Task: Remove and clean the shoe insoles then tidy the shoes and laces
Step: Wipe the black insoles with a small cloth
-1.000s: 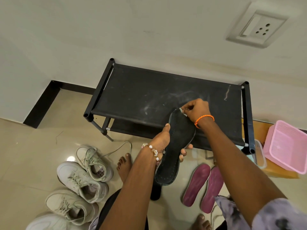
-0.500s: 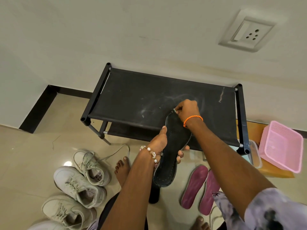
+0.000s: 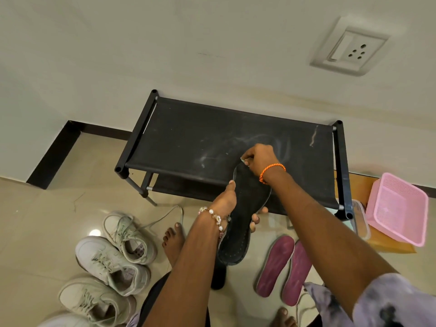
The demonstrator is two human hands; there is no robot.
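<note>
The flat black perforated insole (image 3: 243, 215) runs lengthwise away from the person, toe toward the black fabric shoe rack (image 3: 212, 142). The left hand (image 3: 226, 201) grips its middle; the right hand (image 3: 258, 156) pinches a small pale object at its toe end.

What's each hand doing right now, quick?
Left hand: closed around the middle of the black insole, holding it up.
Right hand: closed, pinching something small and pale at the insole's top end; what it is cannot be told.
</note>
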